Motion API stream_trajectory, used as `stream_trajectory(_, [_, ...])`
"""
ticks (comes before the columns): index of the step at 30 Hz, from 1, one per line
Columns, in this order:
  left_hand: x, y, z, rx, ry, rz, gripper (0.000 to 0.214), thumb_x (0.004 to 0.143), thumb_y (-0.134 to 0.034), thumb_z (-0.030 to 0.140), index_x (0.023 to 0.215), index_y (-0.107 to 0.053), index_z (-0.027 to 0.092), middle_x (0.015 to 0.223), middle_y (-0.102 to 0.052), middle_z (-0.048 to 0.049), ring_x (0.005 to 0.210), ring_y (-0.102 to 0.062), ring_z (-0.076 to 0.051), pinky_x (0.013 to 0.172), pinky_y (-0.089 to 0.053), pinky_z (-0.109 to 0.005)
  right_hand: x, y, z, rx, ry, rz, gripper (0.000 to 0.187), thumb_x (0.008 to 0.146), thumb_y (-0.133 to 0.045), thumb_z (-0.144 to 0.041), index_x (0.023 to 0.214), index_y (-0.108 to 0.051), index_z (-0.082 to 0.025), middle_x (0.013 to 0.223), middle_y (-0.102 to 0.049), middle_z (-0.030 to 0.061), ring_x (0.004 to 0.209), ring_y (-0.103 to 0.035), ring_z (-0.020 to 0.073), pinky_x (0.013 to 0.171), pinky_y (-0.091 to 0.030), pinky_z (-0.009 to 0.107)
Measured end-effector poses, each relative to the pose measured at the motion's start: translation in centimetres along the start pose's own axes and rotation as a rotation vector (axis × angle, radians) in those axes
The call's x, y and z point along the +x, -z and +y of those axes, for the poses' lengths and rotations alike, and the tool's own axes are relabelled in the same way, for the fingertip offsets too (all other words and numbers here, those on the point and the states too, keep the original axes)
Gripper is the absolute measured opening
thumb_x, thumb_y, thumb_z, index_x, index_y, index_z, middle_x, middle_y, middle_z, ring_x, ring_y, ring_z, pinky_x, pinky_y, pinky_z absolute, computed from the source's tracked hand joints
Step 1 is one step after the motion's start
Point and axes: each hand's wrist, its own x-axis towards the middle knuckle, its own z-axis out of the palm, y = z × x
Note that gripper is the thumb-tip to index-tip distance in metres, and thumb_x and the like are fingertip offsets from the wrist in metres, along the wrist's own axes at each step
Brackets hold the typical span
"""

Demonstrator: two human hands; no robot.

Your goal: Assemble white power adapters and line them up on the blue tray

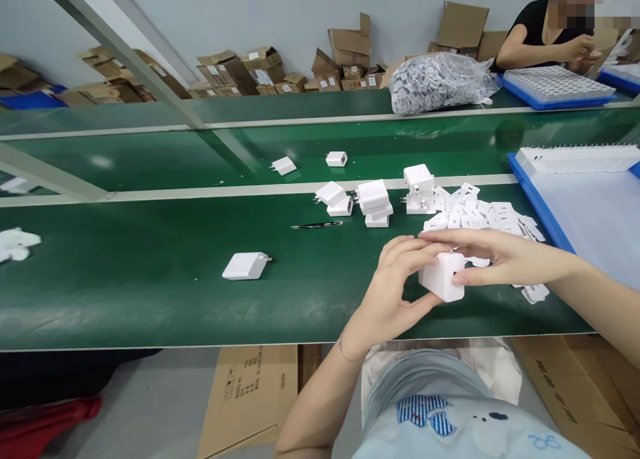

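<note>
A white charger block (442, 277) is held between both hands above the front part of the green bench. My left hand (395, 286) grips it from the left, thumb below and fingers along the top. From the right, my right hand (487, 256) closes on it, with the thumb pressing the face that has a small dark port. Just behind the hands lies a heap of small flat white pieces (470, 209). White chargers (374, 196) with prongs stand stacked left of that heap. Black tweezers (317, 225) lie farther left, and a single charger (246, 266) rests nearer the front.
A blue-edged tray (545, 206) stands at the right. Two chargers (336, 158) lie on the strip behind the white rail. Across the bench are a clear bag of white parts (443, 82), another tray (557, 86) and a seated person (540, 39). Cardboard boxes line the wall.
</note>
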Motion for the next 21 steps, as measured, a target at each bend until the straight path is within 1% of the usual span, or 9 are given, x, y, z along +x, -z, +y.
stream_trajectory(2, [0.0,0.1,-0.2,0.085,-0.026,-0.024,0.033,0.087,-0.069,0.021,0.116,-0.053,0.027,0.121,-0.068,-0.0085,0.125,-0.057,-0.026,0.106,-0.049,-0.052,0.0,-0.2,0.5,0.056,0.024,-0.027,0.060,0.092,-0.062,-0.038,0.149,-0.045,-0.034,0.147,-0.053,0.0057,0.127,-0.057,0.0240,0.096,-0.057,0.037])
stream_trajectory(3, [0.0,0.0,-0.3,0.096,-0.016,0.002,0.031,0.089,-0.067,0.023,0.116,-0.054,0.027,0.122,-0.068,-0.0090,0.127,-0.055,-0.027,0.106,-0.049,-0.052,-0.1,-0.4,0.8,0.083,0.047,0.023,0.059,0.092,-0.062,-0.038,0.149,-0.046,-0.033,0.148,-0.052,0.0060,0.128,-0.057,0.0243,0.097,-0.056,0.038])
stream_trajectory(5, [-0.1,-0.6,-0.6,0.031,0.033,0.111,0.035,0.089,-0.068,0.032,0.120,-0.052,0.027,0.131,-0.062,-0.0112,0.132,-0.051,-0.027,0.106,-0.049,-0.050,0.0,-1.0,1.3,0.128,0.100,0.205,0.060,0.090,-0.066,-0.038,0.147,-0.048,-0.034,0.149,-0.051,0.0063,0.131,-0.054,0.0255,0.099,-0.055,0.039])
stream_trajectory(7, [-0.2,-1.4,-0.8,-0.096,0.107,0.220,0.055,0.084,-0.071,0.049,0.129,-0.049,0.026,0.137,-0.055,-0.0133,0.132,-0.052,-0.029,0.105,-0.050,-0.046,0.0,-1.6,1.7,0.131,0.149,0.393,0.057,0.088,-0.069,-0.039,0.142,-0.053,-0.036,0.145,-0.053,0.0066,0.131,-0.052,0.0264,0.099,-0.055,0.040])
stream_trajectory(9, [-0.1,-2.4,-0.8,-0.216,0.193,0.277,0.068,0.079,-0.072,0.058,0.133,-0.047,0.026,0.134,-0.054,-0.0134,0.124,-0.058,-0.027,0.101,-0.054,-0.041,0.2,-2.2,1.8,0.097,0.193,0.483,0.052,0.087,-0.070,-0.039,0.138,-0.058,-0.038,0.136,-0.056,0.0071,0.129,-0.052,0.0265,0.097,-0.055,0.039])
stream_trajectory(12, [0.3,-3.4,-0.5,-0.304,0.270,0.338,0.056,0.083,-0.071,0.050,0.129,-0.053,0.024,0.120,-0.059,-0.0103,0.113,-0.063,-0.023,0.093,-0.058,-0.034,0.3,-2.7,1.7,0.033,0.256,0.495,0.050,0.088,-0.070,-0.038,0.136,-0.058,-0.041,0.128,-0.055,0.0074,0.126,-0.051,0.0256,0.094,-0.055,0.038])
stream_trajectory(14, [0.5,-3.6,-0.3,-0.333,0.248,0.379,0.049,0.084,-0.073,0.044,0.125,-0.057,0.023,0.114,-0.060,-0.0089,0.110,-0.063,-0.022,0.092,-0.059,-0.033,0.3,-2.6,1.4,-0.013,0.297,0.473,0.049,0.090,-0.066,-0.037,0.138,-0.056,-0.044,0.129,-0.052,0.0067,0.127,-0.049,0.0250,0.097,-0.053,0.037])
stream_trajectory(17, [0.6,-3.5,-0.1,-0.352,0.215,0.383,0.049,0.083,-0.074,0.042,0.126,-0.058,0.023,0.117,-0.060,-0.0096,0.113,-0.063,-0.023,0.094,-0.058,-0.034,0.1,-2.3,1.0,-0.090,0.345,0.437,0.041,0.097,-0.055,-0.039,0.137,-0.057,-0.043,0.131,-0.050,0.0065,0.126,-0.048,0.0248,0.098,-0.051,0.039])
stream_trajectory(21, [0.6,-3.3,0.1,-0.368,0.220,0.343,0.050,0.084,-0.073,0.043,0.127,-0.058,0.023,0.120,-0.061,-0.0104,0.114,-0.063,-0.026,0.096,-0.058,-0.037,0.0,-2.2,0.8,-0.203,0.436,0.439,0.037,0.100,-0.046,-0.039,0.135,-0.060,-0.036,0.137,-0.051,0.0082,0.127,-0.049,0.0265,0.101,-0.047,0.043])
